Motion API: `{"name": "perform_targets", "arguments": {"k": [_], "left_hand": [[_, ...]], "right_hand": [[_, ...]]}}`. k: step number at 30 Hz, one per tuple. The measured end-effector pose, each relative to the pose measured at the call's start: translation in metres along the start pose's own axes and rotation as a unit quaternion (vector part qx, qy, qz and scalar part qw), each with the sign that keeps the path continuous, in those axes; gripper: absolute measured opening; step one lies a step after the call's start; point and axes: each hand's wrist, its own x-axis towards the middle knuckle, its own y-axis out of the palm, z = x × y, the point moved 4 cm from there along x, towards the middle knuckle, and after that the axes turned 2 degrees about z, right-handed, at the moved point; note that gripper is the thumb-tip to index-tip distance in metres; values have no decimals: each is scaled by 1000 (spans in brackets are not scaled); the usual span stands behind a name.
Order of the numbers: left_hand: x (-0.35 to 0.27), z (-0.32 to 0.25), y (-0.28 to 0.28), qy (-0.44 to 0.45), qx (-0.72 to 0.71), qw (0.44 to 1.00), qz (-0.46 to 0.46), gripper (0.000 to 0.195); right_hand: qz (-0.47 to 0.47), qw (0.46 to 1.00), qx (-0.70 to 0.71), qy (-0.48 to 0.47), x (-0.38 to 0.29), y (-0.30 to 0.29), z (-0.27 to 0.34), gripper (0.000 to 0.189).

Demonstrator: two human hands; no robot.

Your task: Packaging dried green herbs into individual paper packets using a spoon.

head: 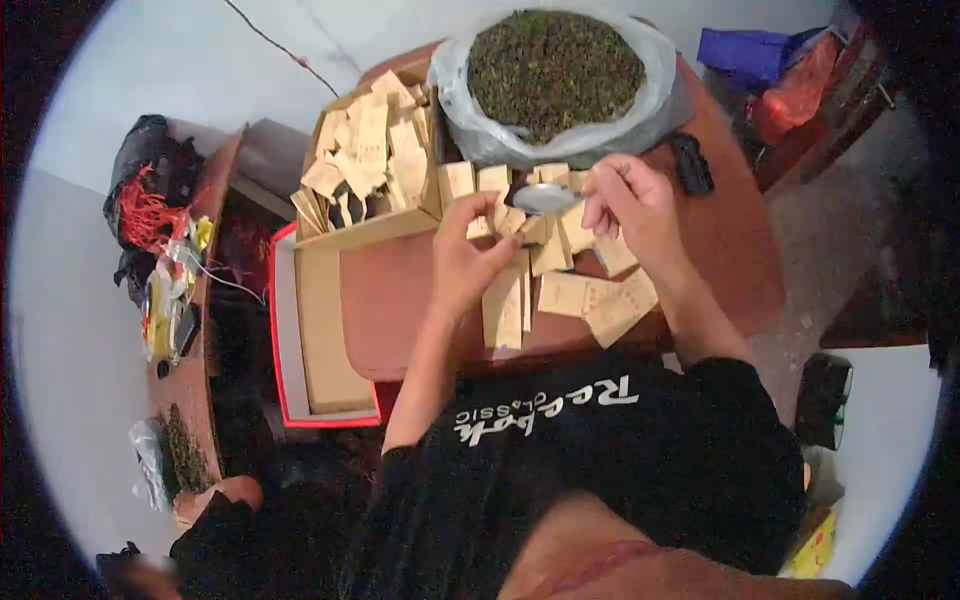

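Note:
My right hand [630,206] grips the handle of a metal spoon [544,199]. The spoon's bowl points left, close to my left hand [469,247]. Between my left thumb and fingers is a small brown paper envelope [511,220], partly hidden by the fingers. Several more paper envelopes stand and lean around both hands. Nearer to me, a few lie flat, such as one printed envelope [570,293] beside a tilted one [622,309]. Behind them stands a clear plastic bag [469,124], its mouth wide and full of dried, chopped green-brown leaves [555,71].
A cardboard box [390,226] heaped with paper envelopes [371,135] stands left on the brown table [397,300]. Below it is a red-edged box [322,352]. A black object [691,163] lies at right. A wooden cabinet [184,397] bears clutter; part of another person [225,491] shows nearby.

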Motion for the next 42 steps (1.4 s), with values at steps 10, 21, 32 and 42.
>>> {"name": "perform_targets", "arguments": {"k": [10,21,32,42], "left_hand": [[33,25,-19,-4,-11,998,-55,45],[72,13,-9,35,46,997,-52,45],[92,21,-5,33,95,993,-56,49],[103,23,2,9,115,992,-48,50]], "right_hand": [[-55,997,46,-2,53,-17,14,36],[-94,992,37,75,115,-15,-46,37],[-139,960,-225,-88,119,-21,-18,24],[-146,976,-148,-57,127,-42,-17,28]]}}
